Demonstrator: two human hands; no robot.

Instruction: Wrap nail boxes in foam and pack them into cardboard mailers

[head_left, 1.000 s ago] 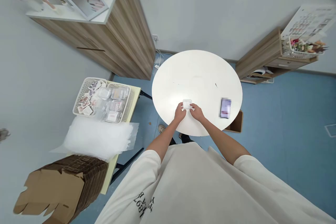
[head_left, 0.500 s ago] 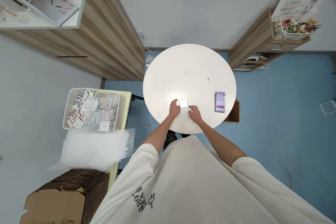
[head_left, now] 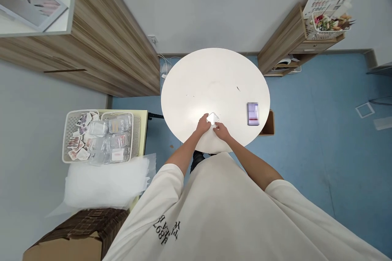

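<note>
A small, flat, clear plastic box (head_left: 212, 118) with a white face is between my hands near the front of the round white table (head_left: 214, 65). It sits at an angle, one corner toward me. My left hand (head_left: 203, 124) grips its left side, thumb along the near edge. At the near right corner, my right hand (head_left: 221, 131) pinches it with bent fingers. The fine detail of the box is too small to make out.
A phone (head_left: 252, 114) lies on the table's right side. To the left, white baskets (head_left: 65, 138) of clear boxes and cards stand beside translucent sheets (head_left: 104, 183) and stacked cardboard (head_left: 64, 248). A brown bin (head_left: 269, 124) is under the table's right edge. Wooden cabinets (head_left: 122, 32) stand behind.
The box has turned from lying square to a slanted, diamond-like position. My right hand has moved left and closer to my left hand. The whole view has shifted slightly.
</note>
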